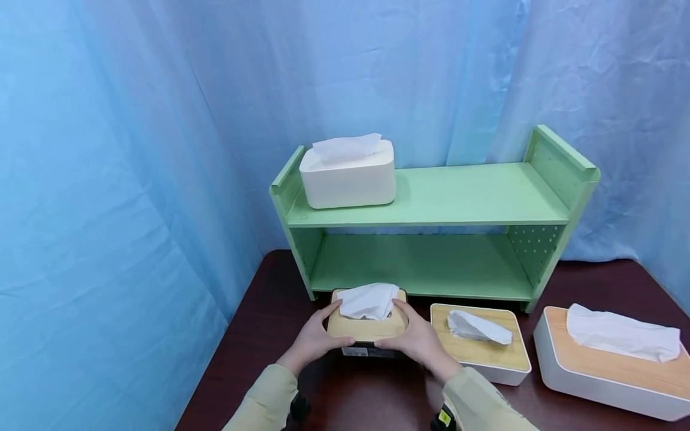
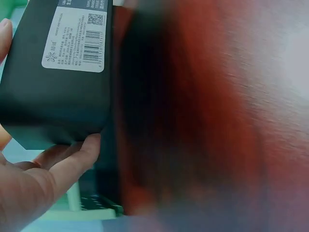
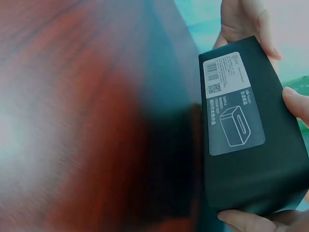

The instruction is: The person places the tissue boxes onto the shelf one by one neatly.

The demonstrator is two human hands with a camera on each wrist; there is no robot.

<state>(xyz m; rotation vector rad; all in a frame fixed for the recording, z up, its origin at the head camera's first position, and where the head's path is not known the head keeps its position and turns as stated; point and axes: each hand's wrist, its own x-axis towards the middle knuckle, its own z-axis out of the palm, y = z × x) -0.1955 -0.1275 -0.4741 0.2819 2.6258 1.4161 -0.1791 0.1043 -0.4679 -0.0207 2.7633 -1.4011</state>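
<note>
A black tissue box (image 1: pixel 399 353) with a light wood lid (image 1: pixel 345 328) is in front of the shelf, a white tissue (image 1: pixel 369 299) sticking out of its top. My left hand (image 1: pixel 315 339) grips its left end, thumb on the near side. At the right end my right hand (image 1: pixel 419 341) holds it the same way. In the left wrist view, fingers (image 2: pixel 72 166) of the left hand reach around the end near the bottom edge. A grey and white label (image 3: pixel 234 104) shows on the near side in the right wrist view. Whether the box touches the table cannot be told.
Behind stands a green two-tier shelf (image 1: pixel 474 197), a white tissue box (image 1: pixel 349 185) on its upper left. To the right on the dark table (image 1: pixel 237 359) are a small wood-topped tissue box (image 1: pixel 504 353) and a larger one (image 1: pixel 609 389). Blue curtains (image 1: pixel 135 179) hang around.
</note>
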